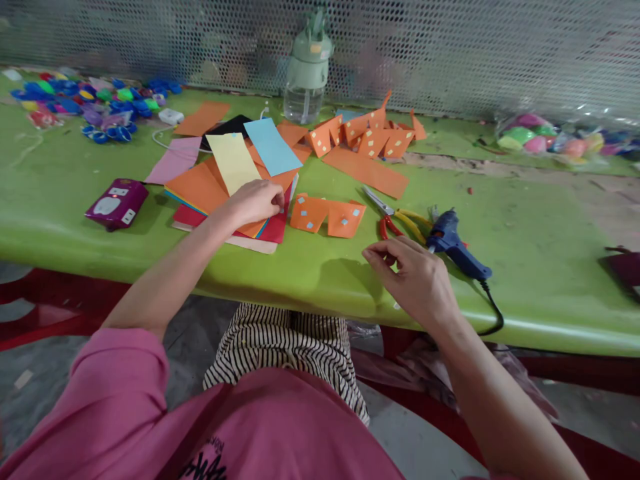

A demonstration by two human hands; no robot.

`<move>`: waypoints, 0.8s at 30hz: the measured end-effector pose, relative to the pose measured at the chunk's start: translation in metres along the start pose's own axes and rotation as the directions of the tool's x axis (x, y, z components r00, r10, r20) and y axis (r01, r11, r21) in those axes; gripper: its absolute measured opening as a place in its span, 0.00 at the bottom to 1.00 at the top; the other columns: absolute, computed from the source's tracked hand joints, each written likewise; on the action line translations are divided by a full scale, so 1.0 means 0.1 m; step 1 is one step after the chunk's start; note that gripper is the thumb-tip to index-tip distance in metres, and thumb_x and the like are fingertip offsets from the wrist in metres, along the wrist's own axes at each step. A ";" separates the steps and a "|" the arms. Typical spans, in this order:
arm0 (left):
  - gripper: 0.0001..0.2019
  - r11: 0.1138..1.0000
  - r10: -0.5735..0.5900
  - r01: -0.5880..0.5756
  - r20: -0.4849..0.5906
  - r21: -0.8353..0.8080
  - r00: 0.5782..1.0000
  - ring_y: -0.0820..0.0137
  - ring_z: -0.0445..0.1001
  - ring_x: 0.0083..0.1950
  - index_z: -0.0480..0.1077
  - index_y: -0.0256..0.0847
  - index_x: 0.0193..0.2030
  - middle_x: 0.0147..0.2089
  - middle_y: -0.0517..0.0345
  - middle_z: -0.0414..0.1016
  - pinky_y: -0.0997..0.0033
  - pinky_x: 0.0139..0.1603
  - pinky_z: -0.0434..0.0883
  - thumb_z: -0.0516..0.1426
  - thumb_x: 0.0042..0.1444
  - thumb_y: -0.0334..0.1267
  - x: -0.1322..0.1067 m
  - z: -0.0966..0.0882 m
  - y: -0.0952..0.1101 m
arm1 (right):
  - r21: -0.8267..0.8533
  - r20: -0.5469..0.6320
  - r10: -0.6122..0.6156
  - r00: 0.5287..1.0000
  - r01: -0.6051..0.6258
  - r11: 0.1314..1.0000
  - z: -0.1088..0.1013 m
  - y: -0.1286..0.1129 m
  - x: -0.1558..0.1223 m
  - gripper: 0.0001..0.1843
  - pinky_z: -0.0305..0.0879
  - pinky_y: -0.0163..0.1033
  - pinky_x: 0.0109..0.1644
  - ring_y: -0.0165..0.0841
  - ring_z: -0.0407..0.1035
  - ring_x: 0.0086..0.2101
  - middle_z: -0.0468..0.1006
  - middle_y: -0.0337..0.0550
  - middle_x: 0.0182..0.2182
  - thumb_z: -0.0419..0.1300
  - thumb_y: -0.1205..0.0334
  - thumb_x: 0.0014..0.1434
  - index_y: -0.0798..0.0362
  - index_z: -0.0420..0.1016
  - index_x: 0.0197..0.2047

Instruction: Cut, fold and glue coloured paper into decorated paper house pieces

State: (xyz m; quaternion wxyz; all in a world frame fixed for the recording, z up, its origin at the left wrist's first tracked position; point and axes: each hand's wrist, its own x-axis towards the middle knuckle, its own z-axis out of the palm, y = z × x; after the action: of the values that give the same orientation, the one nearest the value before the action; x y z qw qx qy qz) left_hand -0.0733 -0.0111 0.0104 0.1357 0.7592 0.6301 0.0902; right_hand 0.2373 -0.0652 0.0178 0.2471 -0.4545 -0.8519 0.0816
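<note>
My left hand (257, 201) rests over a stack of coloured paper sheets (193, 187), its fingers curled together at the right edge. Whatever they pinch is too small to make out. A pale yellow strip (234, 161) and a light blue strip (273, 147) lie on the stack. Just right of that hand stands a folded orange paper piece (313, 215) dotted with small blue squares. My right hand (413, 270) hovers near the table's front edge, thumb and fingertips pinched; any held thing is hidden. Beside it lie scissors (380, 201), yellow-handled pliers (411, 225) and a blue glue gun (457, 245).
Several folded orange paper shapes (373, 137) stand at the back, near a green-topped water bottle (306, 77). A purple power socket block (117, 203) sits at left. Colourful small plastic pieces (95, 100) and bagged ones (545, 137) lie along the metal mesh (450, 60).
</note>
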 end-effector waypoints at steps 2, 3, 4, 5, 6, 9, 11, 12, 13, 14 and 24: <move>0.06 1.000 -0.008 0.008 -0.010 -0.027 1.000 0.61 0.79 0.47 0.75 0.44 0.37 0.42 0.55 0.83 0.66 0.45 0.71 0.57 0.53 0.34 0.00 0.00 0.00 | 0.010 -0.001 0.016 1.000 -0.016 1.000 -0.01 0.02 -0.02 0.11 0.63 0.37 0.29 0.33 0.71 0.27 0.80 0.44 0.31 0.57 0.57 0.66 0.51 0.76 0.35; 0.05 0.999 -0.020 0.019 -0.011 -0.042 1.000 0.61 0.79 0.46 0.75 0.44 0.36 0.42 0.56 0.83 0.65 0.45 0.71 0.58 0.52 0.34 0.00 0.00 0.00 | 0.015 -0.002 0.022 1.000 -0.022 1.000 -0.01 0.02 -0.03 0.10 0.63 0.37 0.30 0.33 0.71 0.28 0.80 0.44 0.31 0.57 0.57 0.66 0.51 0.76 0.35; 0.05 0.998 -0.035 0.034 -0.012 -0.059 0.999 0.61 0.79 0.45 0.74 0.44 0.35 0.41 0.56 0.83 0.65 0.45 0.71 0.58 0.51 0.34 -0.01 -0.02 0.00 | 0.021 -0.002 0.027 1.000 -0.026 0.999 -0.01 0.03 -0.04 0.10 0.64 0.38 0.30 0.33 0.71 0.28 0.80 0.44 0.31 0.57 0.57 0.65 0.51 0.76 0.35; 0.04 0.996 -0.051 0.049 -0.017 -0.079 0.999 0.62 0.79 0.44 0.74 0.44 0.34 0.41 0.57 0.83 0.66 0.45 0.71 0.59 0.51 0.35 -0.03 -0.03 0.00 | 0.027 -0.002 0.029 1.000 -0.029 0.999 -0.02 0.04 -0.05 0.10 0.64 0.38 0.30 0.33 0.71 0.28 0.80 0.44 0.31 0.57 0.57 0.65 0.50 0.76 0.35; 0.03 0.993 -0.065 0.061 -0.027 -0.104 0.998 0.63 0.79 0.44 0.73 0.44 0.34 0.40 0.57 0.83 0.65 0.44 0.71 0.59 0.51 0.35 -0.05 -0.06 -0.01 | 0.031 -0.002 0.033 0.999 -0.033 0.999 -0.02 0.05 -0.06 0.09 0.64 0.38 0.30 0.33 0.72 0.28 0.80 0.44 0.31 0.58 0.57 0.65 0.50 0.76 0.35; 0.02 0.972 -0.100 0.078 -0.086 -0.224 0.991 0.64 0.79 0.42 0.72 0.43 0.33 0.40 0.55 0.82 0.64 0.44 0.72 0.60 0.51 0.35 -0.11 -0.13 -0.02 | 0.039 -0.008 0.047 0.999 -0.046 0.998 -0.03 0.10 -0.10 0.10 0.64 0.38 0.30 0.34 0.72 0.28 0.80 0.44 0.31 0.58 0.57 0.65 0.50 0.76 0.35; 0.02 0.928 -0.124 0.078 -0.104 -0.365 0.987 0.65 0.79 0.41 0.71 0.43 0.32 0.38 0.54 0.81 0.63 0.44 0.73 0.60 0.51 0.35 -0.15 -0.17 -0.01 | 0.042 -0.010 0.062 0.998 -0.062 0.997 -0.04 0.14 -0.14 0.10 0.64 0.38 0.30 0.34 0.72 0.28 0.80 0.44 0.31 0.57 0.56 0.65 0.50 0.76 0.35; 0.02 0.892 -0.131 0.075 -0.097 -0.447 0.987 0.66 0.79 0.40 0.70 0.43 0.32 0.37 0.54 0.81 0.63 0.43 0.74 0.60 0.52 0.36 -0.16 -0.18 0.00 | 0.041 -0.012 0.073 0.997 -0.073 0.997 -0.05 0.16 -0.16 0.10 0.64 0.38 0.30 0.34 0.72 0.29 0.80 0.44 0.31 0.57 0.56 0.65 0.50 0.76 0.35; 0.03 0.848 -0.133 0.070 -0.083 -0.525 0.988 0.67 0.79 0.39 0.69 0.43 0.32 0.36 0.54 0.81 0.63 0.43 0.75 0.60 0.53 0.36 -0.17 -0.19 0.02 | 0.035 -0.019 0.086 0.996 -0.085 0.996 -0.06 0.19 -0.18 0.10 0.64 0.38 0.30 0.34 0.72 0.28 0.80 0.44 0.31 0.58 0.56 0.65 0.50 0.76 0.36; 0.03 0.803 -0.130 0.065 -0.068 -0.592 0.989 0.67 0.79 0.38 0.69 0.43 0.33 0.35 0.54 0.80 0.63 0.43 0.76 0.60 0.53 0.37 -0.18 -0.19 0.05 | 0.025 -0.029 0.100 0.995 -0.099 0.995 -0.08 0.22 -0.20 0.10 0.64 0.38 0.30 0.34 0.71 0.28 0.80 0.44 0.32 0.58 0.56 0.65 0.50 0.76 0.36; 0.06 0.822 0.079 -0.102 -0.065 -0.560 0.995 0.66 0.78 0.47 0.71 0.42 0.36 0.44 0.55 0.81 0.62 0.50 0.74 0.60 0.54 0.40 -0.07 -0.18 0.49 | -0.342 -0.100 0.302 0.948 -0.318 0.884 -0.44 0.96 -0.37 0.25 0.64 0.55 0.48 0.56 0.70 0.50 0.77 0.65 0.52 0.65 0.62 0.49 0.53 0.73 0.52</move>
State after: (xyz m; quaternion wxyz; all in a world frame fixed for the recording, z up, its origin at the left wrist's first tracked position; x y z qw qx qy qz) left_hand -0.0341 -0.0250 0.0432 0.3365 0.7126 0.5415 0.2928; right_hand 0.3469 -0.0438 0.0084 0.1635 -0.6235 -0.7633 -0.0445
